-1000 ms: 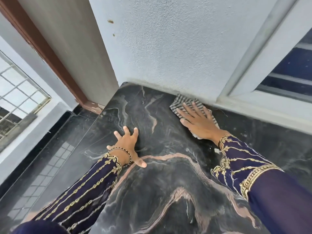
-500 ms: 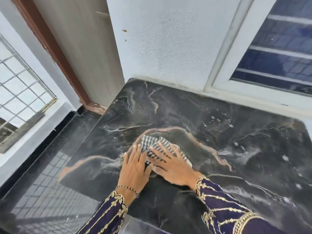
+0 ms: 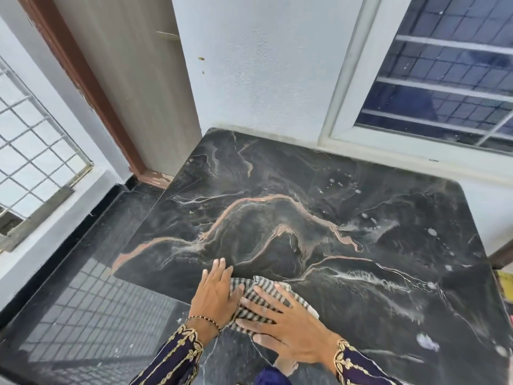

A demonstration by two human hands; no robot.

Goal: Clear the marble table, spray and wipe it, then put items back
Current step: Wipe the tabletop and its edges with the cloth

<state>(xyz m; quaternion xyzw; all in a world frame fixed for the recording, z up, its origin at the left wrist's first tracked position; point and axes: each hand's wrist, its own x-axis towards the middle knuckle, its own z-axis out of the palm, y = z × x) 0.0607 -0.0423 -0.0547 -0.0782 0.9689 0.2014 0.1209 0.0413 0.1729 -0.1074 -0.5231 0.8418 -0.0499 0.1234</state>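
The marble bench (image 3: 319,218) is bare of items and wet, with droplets and streaks across its right half, so clearing and spraying look done and wiping is under way. Both the left hand (image 3: 216,295) and the right hand (image 3: 288,326) press flat, fingers spread, on the striped cloth (image 3: 258,298) at the near edge; returning the items remains.

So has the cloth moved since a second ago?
Yes. The cloth was at the back of the table against the wall; it now lies at the near edge, under the right hand, with the left hand beside it.
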